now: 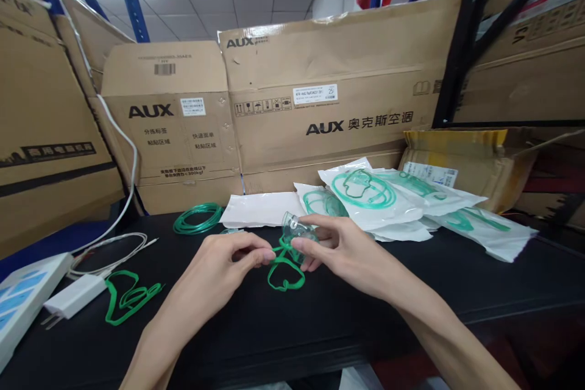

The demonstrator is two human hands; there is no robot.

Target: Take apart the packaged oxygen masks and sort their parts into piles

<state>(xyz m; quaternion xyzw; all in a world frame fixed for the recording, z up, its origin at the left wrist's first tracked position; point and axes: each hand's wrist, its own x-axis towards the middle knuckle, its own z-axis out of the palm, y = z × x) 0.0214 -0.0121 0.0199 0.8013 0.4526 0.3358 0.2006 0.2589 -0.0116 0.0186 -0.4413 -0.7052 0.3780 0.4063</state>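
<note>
My right hand [331, 241] is closed around a clear plastic oxygen mask [292, 226], held over the black table. Between the thumb and fingertips of my left hand [237, 253] is one end of a green elastic strap [287, 274]. The strap's other part loops at the mask and hangs below it, between both hands. Part of the mask is covered by my right fingers. A second green strap [119, 314] lies on the table left of my left forearm. Behind my left hand rests a coil of green tubing [198, 219], with a small clear piece [232, 231] beside it.
Clear-and-white packets [375, 195] with green tubing lie piled at the back right, next to a blank white packet [260, 210]. A white power strip [27, 301], a plug adapter [77, 295] and cables sit at left. Cardboard boxes [338, 73] wall the back.
</note>
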